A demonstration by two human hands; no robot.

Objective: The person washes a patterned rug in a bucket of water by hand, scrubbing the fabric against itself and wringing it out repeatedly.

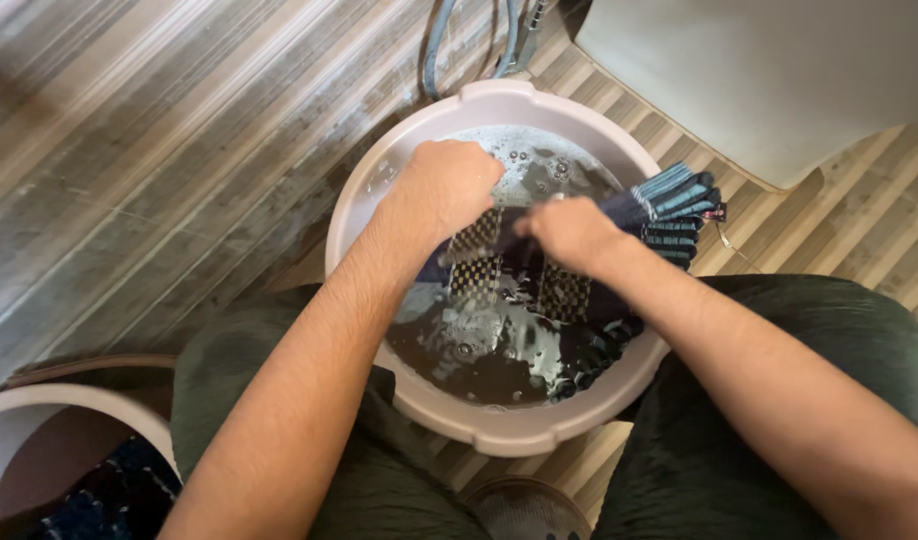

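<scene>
Checked dark cloth (539, 290), held taut over grey basin (499, 428) of soapy water, is mid-scrub: left hand (449, 185) at 10 o'clock and right hand (571, 232) at 2 o'clock both clench it; rubbing continues.

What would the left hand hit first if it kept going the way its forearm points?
Probably the soapy water just past the left hand, then the far wall of the basin. Depth is hard to judge from above.
</scene>
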